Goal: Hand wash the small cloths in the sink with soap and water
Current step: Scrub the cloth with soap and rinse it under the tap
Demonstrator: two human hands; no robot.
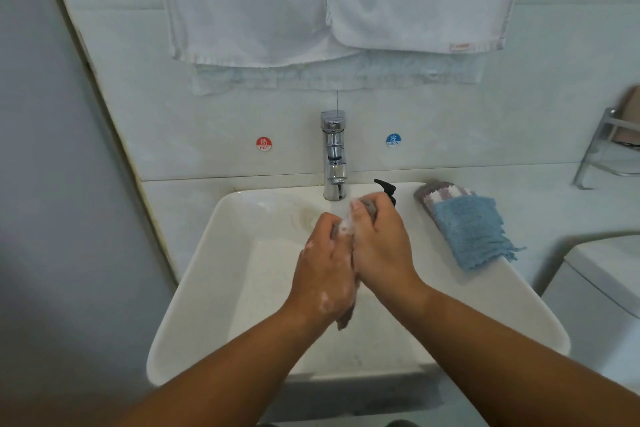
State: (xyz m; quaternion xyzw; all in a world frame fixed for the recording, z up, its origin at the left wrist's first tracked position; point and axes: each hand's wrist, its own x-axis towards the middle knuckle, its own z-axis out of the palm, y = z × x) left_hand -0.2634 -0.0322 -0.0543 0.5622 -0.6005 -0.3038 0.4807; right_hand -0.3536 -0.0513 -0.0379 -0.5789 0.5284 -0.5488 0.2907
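Over a white sink [194, 288], the left hand [323, 274] and right hand [381, 246] press together, both gripping a soapy grey cloth [346, 317] between them. Beyond the hands a chrome tap [334, 156] stands against a white tiled wall [207, 114]. To their right, folded cloths [471, 232] lie on the rim.

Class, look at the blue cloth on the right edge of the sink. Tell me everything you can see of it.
The blue cloth is small, light blue and fluffy, like terry, with a frayed fringe along its near edge. It lies flat on the right rim of the sink, its far end overlapping a striped cloth. One fringed corner pokes past the rim. The left hand and right hand, gripping a soapy grey cloth, do not touch it.
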